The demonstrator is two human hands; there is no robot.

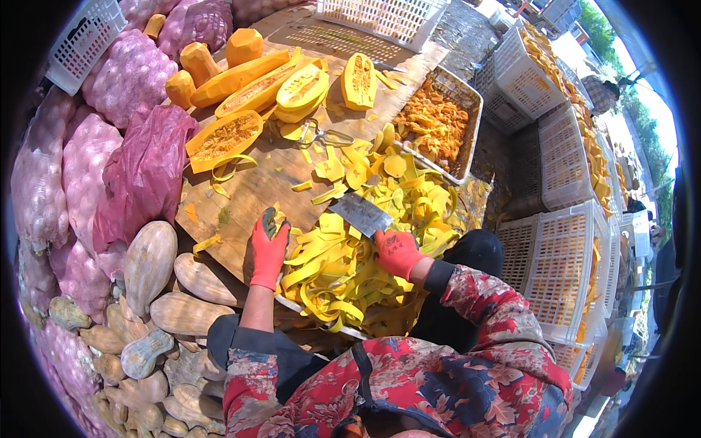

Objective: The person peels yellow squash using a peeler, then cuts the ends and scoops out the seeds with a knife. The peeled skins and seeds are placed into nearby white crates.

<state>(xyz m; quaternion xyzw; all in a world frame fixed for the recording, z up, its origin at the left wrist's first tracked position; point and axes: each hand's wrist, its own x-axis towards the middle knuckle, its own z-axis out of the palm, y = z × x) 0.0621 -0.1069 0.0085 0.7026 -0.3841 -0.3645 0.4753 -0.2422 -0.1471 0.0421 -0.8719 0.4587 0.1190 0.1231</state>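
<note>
My right hand [398, 253], in a red glove, is closed around a cleaver's handle; the wide metal blade [361, 213] lies over a heap of yellow squash peelings [328, 274]. At the left edge of the heap, my left hand [270, 246] is held over the wooden board [241, 197], its gloved fingers apart and nothing visible between them. A metal peeler [323, 136] rests farther up the board. Beyond it are halved squashes with seeds [227, 139] and whole peeled ones [243, 48].
A crate of orange squash pulp [435, 123] stands right of the board. Stacked white plastic crates [561, 268] hold orange pieces farther right. Unpeeled squashes [150, 265] and pink net sacks [131, 76] lie on the left. A person [599, 94] is in the right background.
</note>
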